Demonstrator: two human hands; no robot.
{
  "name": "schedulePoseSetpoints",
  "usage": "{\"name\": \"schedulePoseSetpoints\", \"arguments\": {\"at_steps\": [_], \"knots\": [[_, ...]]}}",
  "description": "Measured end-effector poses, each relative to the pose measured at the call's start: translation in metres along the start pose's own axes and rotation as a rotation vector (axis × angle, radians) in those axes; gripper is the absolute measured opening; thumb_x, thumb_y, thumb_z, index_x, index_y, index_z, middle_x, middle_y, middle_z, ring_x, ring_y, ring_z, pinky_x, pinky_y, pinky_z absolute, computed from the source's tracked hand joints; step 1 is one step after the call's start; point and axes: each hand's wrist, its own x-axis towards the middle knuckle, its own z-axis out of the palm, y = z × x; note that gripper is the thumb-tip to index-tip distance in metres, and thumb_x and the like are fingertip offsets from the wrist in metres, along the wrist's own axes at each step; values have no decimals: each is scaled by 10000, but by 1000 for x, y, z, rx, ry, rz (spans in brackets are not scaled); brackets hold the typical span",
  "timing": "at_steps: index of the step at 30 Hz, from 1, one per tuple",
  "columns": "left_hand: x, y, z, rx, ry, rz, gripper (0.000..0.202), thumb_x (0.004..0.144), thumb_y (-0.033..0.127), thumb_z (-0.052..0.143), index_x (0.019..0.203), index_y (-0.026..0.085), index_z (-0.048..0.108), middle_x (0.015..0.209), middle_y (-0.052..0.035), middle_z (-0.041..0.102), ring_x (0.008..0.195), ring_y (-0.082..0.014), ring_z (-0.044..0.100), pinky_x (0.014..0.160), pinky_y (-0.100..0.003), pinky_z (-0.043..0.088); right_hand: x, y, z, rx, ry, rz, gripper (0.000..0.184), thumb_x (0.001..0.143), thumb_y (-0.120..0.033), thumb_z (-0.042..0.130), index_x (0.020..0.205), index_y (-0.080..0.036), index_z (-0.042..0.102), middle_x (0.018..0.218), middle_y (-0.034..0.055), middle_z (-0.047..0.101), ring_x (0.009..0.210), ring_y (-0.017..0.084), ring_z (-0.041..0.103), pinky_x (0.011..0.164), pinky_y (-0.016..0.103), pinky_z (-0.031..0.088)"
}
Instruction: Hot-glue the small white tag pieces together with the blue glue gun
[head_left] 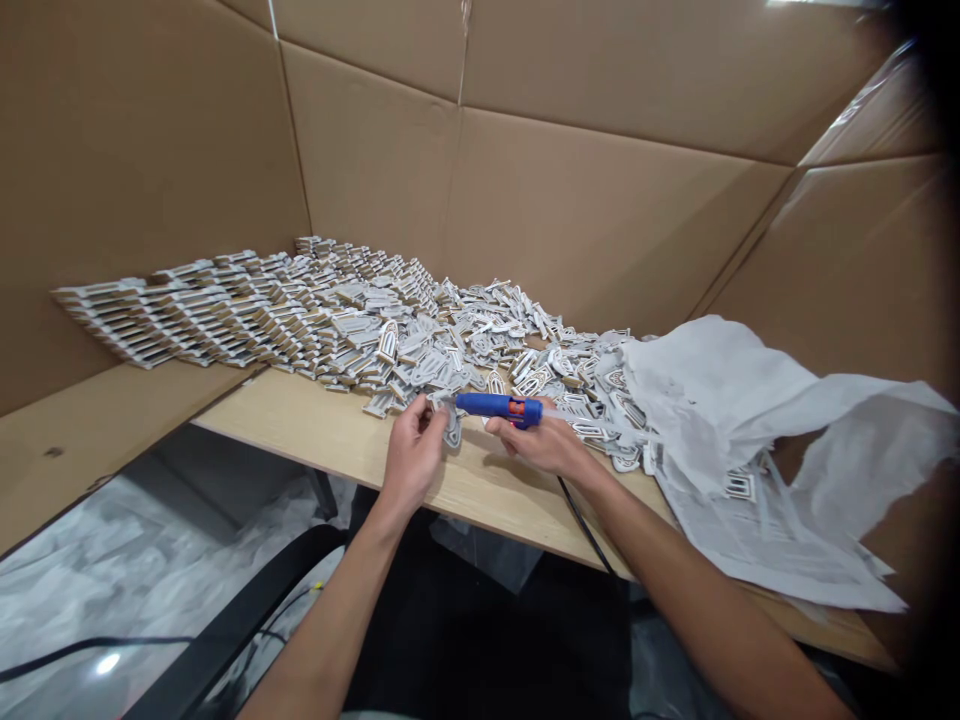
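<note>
My right hand (544,447) is shut on a blue hot glue gun (499,406) with an orange trigger area, its nozzle pointing left. My left hand (411,455) pinches a small grey-white arched piece (451,428) close to the gun's tip. Just beyond both hands lies a large mass of similar pieces (360,320), loose near me and stacked in overlapping rows toward the far left. A black cord (583,527) trails down from the gun past the table edge.
The pale wooden table (322,440) has a front edge just below my hands. Crumpled white paper (757,440) with a printed sheet covers the right side. Corrugated cardboard panels (600,220) wall the back and sides. A dark chair back (247,610) stands below left.
</note>
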Motion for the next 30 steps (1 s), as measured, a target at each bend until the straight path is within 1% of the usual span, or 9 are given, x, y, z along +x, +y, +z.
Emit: {"name": "schedulePoseSetpoints", "arguments": {"at_steps": [9, 13, 16, 20, 23, 24, 26, 28, 30], "knots": [[-1, 2, 1, 48, 21, 7, 278, 931, 338, 606, 737, 209, 455, 666, 47, 421, 635, -120, 407, 600, -241, 322, 0, 0, 1, 23, -20, -45, 501, 923, -617, 555, 609, -228, 573, 522, -4, 525, 574, 167, 519, 606, 299, 399], [-5, 7, 1, 98, 45, 32, 299, 932, 327, 608, 720, 215, 429, 649, 48, 412, 623, -125, 417, 585, -242, 325, -1, 1, 5, 53, 6, -78, 500, 920, -633, 598, 642, -219, 561, 594, -7, 553, 585, 153, 503, 602, 289, 377], [-7, 9, 2, 176, 84, 68, 297, 946, 346, 596, 729, 219, 438, 635, 49, 406, 605, -129, 422, 568, -246, 322, -1, 1, 10, 26, 80, -204, 506, 912, -645, 639, 678, -203, 559, 663, -4, 568, 599, 134, 481, 594, 280, 343], [-8, 7, 3, 199, 110, 82, 289, 960, 375, 575, 747, 221, 454, 642, 44, 433, 603, -134, 440, 577, -249, 338, -2, 1, 19, -51, 129, -473, 464, 956, -594, 626, 735, -190, 567, 701, 3, 542, 602, 122, 456, 593, 274, 350], [-7, 5, 3, 216, 108, 66, 312, 954, 420, 582, 747, 222, 458, 650, 35, 460, 616, -143, 452, 592, -254, 344, -4, -2, 19, -33, 298, -542, 430, 960, -572, 628, 766, -193, 575, 703, 12, 544, 597, 130, 462, 579, 278, 376], [-6, 5, 2, 228, 103, 61, 322, 950, 430, 582, 740, 221, 457, 655, 30, 470, 624, -147, 459, 597, -257, 346, -4, -3, 17, -6, 384, -509, 434, 957, -575, 629, 750, -197, 569, 690, 14, 546, 594, 134, 470, 578, 282, 387], [-2, 8, -2, 267, 84, 79, 333, 941, 428, 581, 715, 218, 455, 682, 14, 493, 648, -156, 472, 613, -264, 348, -5, -4, 9, 86, 527, -349, 458, 947, -600, 619, 720, -206, 568, 661, 20, 563, 588, 148, 502, 585, 295, 412], [10, 17, -10, 319, 51, 122, 322, 925, 393, 584, 687, 212, 465, 700, 2, 504, 659, -161, 467, 625, -270, 342, -4, -3, -1, 224, 551, -100, 490, 938, -654, 593, 736, -207, 603, 648, 28, 600, 582, 163, 547, 587, 306, 439], [31, 32, -18, 385, 16, 137, 298, 901, 346, 599, 661, 207, 488, 654, 6, 487, 627, -161, 438, 612, -274, 315, -2, 2, -11, 371, 510, 106, 549, 913, -727, 567, 748, -206, 622, 635, 33, 620, 564, 168, 572, 564, 306, 451]]}}
